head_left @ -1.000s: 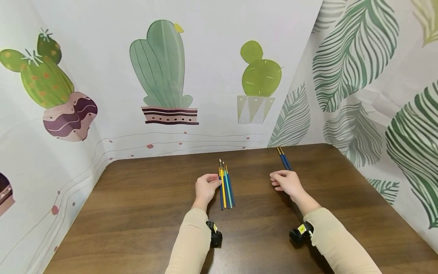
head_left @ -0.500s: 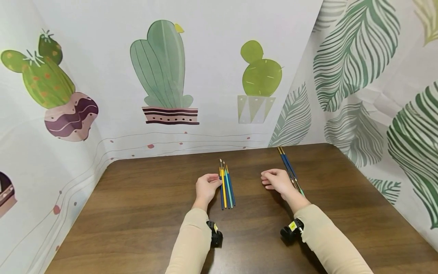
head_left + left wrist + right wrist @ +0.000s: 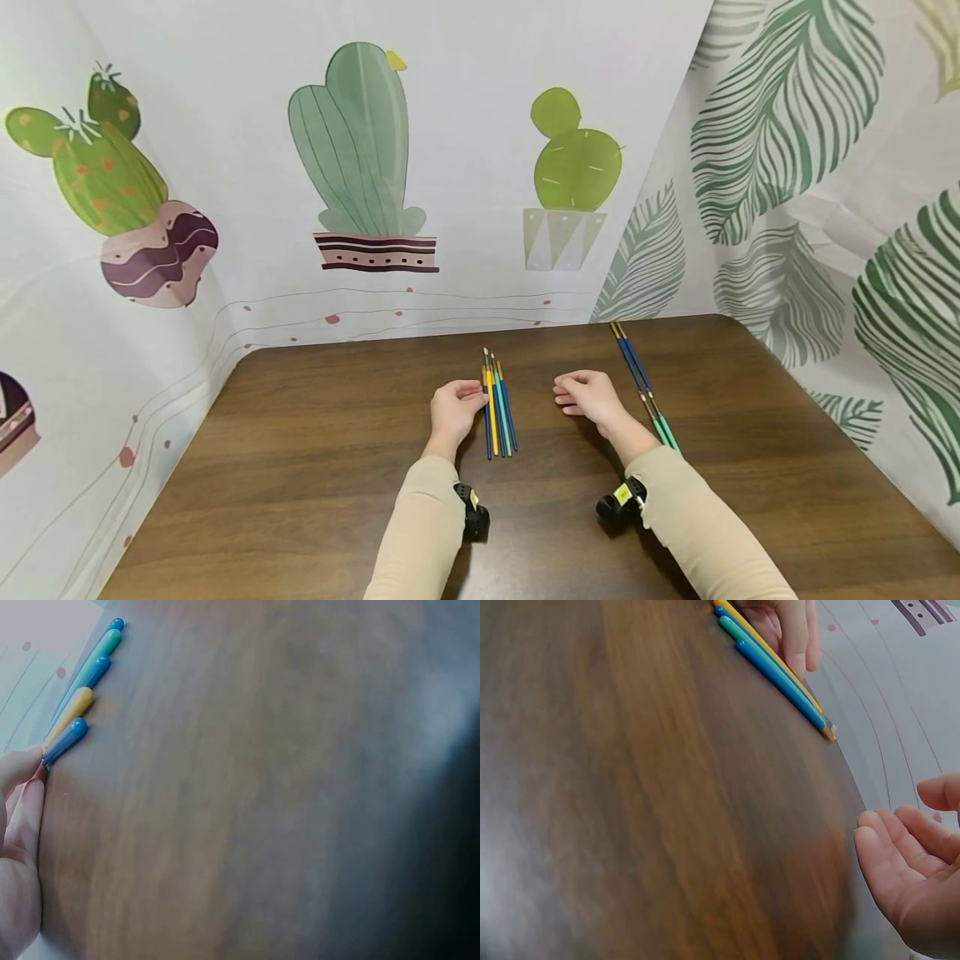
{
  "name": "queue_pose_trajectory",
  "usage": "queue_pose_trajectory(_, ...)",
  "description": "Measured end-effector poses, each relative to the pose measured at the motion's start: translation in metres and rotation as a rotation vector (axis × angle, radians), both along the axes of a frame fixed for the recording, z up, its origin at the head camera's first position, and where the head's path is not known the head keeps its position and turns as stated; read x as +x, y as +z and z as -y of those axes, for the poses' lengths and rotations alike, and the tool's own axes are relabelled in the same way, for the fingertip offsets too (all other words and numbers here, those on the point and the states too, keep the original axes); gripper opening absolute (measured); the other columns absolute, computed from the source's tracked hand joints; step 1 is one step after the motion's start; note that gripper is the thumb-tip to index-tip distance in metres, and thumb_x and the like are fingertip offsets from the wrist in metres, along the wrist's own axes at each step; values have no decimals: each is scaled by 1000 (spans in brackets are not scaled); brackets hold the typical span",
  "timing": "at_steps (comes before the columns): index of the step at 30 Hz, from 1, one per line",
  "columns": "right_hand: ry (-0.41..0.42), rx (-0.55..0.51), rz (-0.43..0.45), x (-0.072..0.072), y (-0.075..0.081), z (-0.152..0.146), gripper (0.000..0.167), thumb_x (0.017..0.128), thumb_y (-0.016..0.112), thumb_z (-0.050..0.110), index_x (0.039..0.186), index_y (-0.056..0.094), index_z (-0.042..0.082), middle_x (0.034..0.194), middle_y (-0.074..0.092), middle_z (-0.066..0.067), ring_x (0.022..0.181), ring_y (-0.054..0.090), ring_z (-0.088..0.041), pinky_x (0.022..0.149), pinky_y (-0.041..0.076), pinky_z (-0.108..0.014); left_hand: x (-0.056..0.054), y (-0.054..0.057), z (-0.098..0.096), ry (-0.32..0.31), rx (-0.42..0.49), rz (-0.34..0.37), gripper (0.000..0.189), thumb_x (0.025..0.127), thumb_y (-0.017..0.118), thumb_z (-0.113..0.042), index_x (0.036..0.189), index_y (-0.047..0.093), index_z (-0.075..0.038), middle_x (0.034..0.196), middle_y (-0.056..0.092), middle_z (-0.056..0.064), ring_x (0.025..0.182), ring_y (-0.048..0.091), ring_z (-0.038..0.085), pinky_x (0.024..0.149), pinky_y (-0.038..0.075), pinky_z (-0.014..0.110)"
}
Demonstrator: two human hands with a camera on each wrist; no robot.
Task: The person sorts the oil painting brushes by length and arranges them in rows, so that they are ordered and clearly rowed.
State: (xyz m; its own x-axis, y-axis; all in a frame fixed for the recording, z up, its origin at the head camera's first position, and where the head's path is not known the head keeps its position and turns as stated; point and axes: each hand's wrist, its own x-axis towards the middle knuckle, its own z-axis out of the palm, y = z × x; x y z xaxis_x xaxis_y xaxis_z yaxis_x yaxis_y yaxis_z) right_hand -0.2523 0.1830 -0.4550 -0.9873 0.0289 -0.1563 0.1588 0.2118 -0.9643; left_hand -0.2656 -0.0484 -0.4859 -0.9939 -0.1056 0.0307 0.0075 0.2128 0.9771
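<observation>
A row of paintbrushes (image 3: 492, 412) with blue, yellow and teal handles lies on the table, tips pointing away. My left hand (image 3: 454, 410) rests at the left side of this row, thumb and fingertips touching the outermost blue brush (image 3: 68, 740). Whether they pinch it is hard to see. To the right, my right hand (image 3: 592, 398) hovers over the table with its fingers loosely bent and nothing in them. In the right wrist view, a gap separates its fingertips (image 3: 870, 832) from the brushes.
On the right side of the brown table (image 3: 315, 467), two blue brushes (image 3: 632, 358) lie near the back edge, with two teal-handled brushes (image 3: 663, 429) in front of them, partly behind the right arm. A patterned cloth (image 3: 472, 167) hangs behind the table.
My right hand has moved left, away from the brushes on the right and towards the row, uncovering the two teal-handled brushes. The left hand has stayed in place.
</observation>
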Motion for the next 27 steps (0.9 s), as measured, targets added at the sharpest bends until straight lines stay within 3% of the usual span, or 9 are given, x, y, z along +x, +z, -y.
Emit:
queue_pose_trajectory(14,26,5,8,-6,-4,24,32,93,54,14,113,59,-11,102,68,-24,77,68,-15,64,58,-25,-1,-2,-1,-2,-16,6,23,79,73,-2,101,69,3,99,71,18,92,70,26,81,57,32)
queue_pose_trajectory(27,30,-68,48,-13,-4,52,32,93,53,14,116,58,-8,114,63,-27,84,70,-19,71,59,-31,-3,-2,0,0,-41,-5,23,79,73,-3,101,69,3,99,71,18,92,70,25,82,57,32)
